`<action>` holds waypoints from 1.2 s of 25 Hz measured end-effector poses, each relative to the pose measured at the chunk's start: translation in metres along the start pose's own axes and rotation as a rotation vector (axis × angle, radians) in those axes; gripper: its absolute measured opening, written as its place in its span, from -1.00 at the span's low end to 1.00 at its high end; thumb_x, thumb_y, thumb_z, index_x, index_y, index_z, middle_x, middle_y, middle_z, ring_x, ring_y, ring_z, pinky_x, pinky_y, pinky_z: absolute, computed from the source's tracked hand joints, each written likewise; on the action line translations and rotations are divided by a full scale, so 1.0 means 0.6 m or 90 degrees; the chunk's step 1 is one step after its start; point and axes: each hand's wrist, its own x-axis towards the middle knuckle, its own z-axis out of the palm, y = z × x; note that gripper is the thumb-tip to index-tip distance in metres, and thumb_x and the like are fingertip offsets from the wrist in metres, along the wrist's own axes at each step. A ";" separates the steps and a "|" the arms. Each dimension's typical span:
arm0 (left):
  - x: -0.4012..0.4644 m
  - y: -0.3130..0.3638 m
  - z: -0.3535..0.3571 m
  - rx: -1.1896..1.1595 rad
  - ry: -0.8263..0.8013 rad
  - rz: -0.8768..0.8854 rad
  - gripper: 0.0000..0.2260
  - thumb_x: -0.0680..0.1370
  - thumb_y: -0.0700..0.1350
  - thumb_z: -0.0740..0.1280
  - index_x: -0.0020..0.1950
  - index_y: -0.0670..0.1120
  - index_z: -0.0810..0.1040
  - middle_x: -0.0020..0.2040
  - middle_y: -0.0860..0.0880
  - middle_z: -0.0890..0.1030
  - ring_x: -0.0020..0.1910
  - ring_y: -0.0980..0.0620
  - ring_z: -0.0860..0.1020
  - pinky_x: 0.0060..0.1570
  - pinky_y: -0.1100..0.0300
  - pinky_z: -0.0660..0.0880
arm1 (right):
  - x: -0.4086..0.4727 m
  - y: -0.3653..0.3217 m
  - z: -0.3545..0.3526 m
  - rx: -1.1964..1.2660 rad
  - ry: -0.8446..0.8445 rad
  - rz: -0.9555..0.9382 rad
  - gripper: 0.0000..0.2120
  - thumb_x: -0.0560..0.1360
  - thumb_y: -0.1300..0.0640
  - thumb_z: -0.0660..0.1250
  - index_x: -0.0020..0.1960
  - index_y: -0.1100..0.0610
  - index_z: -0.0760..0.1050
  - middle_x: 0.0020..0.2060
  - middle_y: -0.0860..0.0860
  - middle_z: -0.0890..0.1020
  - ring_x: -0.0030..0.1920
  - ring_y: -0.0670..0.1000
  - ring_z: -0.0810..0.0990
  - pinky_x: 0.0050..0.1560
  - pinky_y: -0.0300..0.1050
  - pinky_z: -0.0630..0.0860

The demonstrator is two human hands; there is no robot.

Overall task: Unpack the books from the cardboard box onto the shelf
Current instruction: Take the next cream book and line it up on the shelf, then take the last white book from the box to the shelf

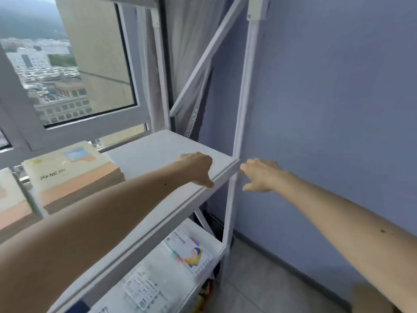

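A white metal shelf (158,152) stands against the blue wall. My left hand (198,168) rests on the front right edge of its upper board, fingers spread, holding nothing. My right hand (261,175) hovers just right of the shelf's corner post, fingers apart and empty. A cream and orange book (72,175) lies flat on the left part of the upper board, with another book (11,199) at the far left edge. On the lower board lie a white book with a cartoon figure (189,251) and a book showing its back cover (142,290). A corner of the cardboard box (370,299) shows at bottom right.
A window (67,75) with a city view sits behind the shelf on the left, with a curtain (187,53) beside it. The shelf's diagonal brace (209,55) and upright post (246,86) rise behind the upper board. Grey floor tiles (270,279) lie below on the right.
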 end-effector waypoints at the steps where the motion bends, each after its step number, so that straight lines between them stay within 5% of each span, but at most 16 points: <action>1: 0.005 0.049 0.001 0.006 0.003 0.043 -0.53 0.49 0.15 0.40 0.27 -0.11 0.53 0.17 -0.06 0.63 0.14 -0.10 0.59 -0.13 0.14 0.42 | -0.045 0.035 0.018 -0.001 -0.018 0.038 -0.58 0.47 -0.10 0.35 0.22 0.13 0.43 0.17 0.05 0.50 0.19 0.11 0.47 -0.03 0.01 0.46; 9: 0.003 0.453 0.019 0.032 -0.059 0.261 -0.57 0.52 0.13 0.38 0.31 -0.07 0.51 0.08 0.02 0.53 0.20 -0.08 0.59 -0.11 0.13 0.41 | -0.416 0.285 0.145 0.016 -0.112 0.284 -0.56 0.53 -0.06 0.30 0.32 0.14 0.41 0.28 0.08 0.43 0.31 0.12 0.38 0.10 0.05 0.47; 13: -0.009 0.673 0.048 0.027 -0.075 0.346 -0.51 0.51 0.16 0.38 0.32 -0.10 0.48 0.26 -0.04 0.57 0.21 -0.09 0.57 0.03 0.07 0.50 | -0.610 0.405 0.212 0.034 -0.170 0.368 -0.68 0.54 -0.02 0.30 0.21 0.13 0.42 0.18 0.07 0.44 0.20 0.11 0.40 -0.07 -0.01 0.42; 18: -0.037 0.927 0.112 -0.009 -0.122 0.404 -0.48 0.51 0.18 0.37 0.34 -0.11 0.47 0.26 -0.04 0.58 0.23 -0.08 0.55 0.14 0.01 0.53 | -0.814 0.546 0.308 0.056 -0.233 0.422 -0.77 0.53 -0.03 0.32 0.00 0.10 0.38 0.08 0.06 0.43 0.12 0.10 0.41 -0.18 -0.03 0.34; 23: -0.045 1.127 0.189 0.019 -0.195 0.422 -0.72 0.51 0.08 0.36 0.09 -0.06 0.45 0.05 0.01 0.51 0.01 -0.03 0.50 -0.07 0.12 0.43 | -0.928 0.663 0.426 0.091 -0.265 0.448 -0.75 0.51 -0.04 0.34 -0.01 0.10 0.36 0.07 0.06 0.45 0.01 0.06 0.37 -0.10 0.00 0.43; 30: 0.046 1.358 0.275 0.019 -0.237 0.405 -0.59 0.53 0.07 0.35 0.31 -0.09 0.49 0.20 -0.02 0.59 0.20 -0.06 0.55 -0.01 0.10 0.45 | -0.968 0.841 0.587 0.137 -0.309 0.424 -0.70 0.54 -0.02 0.33 0.14 0.17 0.44 0.14 0.08 0.47 0.15 0.10 0.44 -0.16 -0.03 0.35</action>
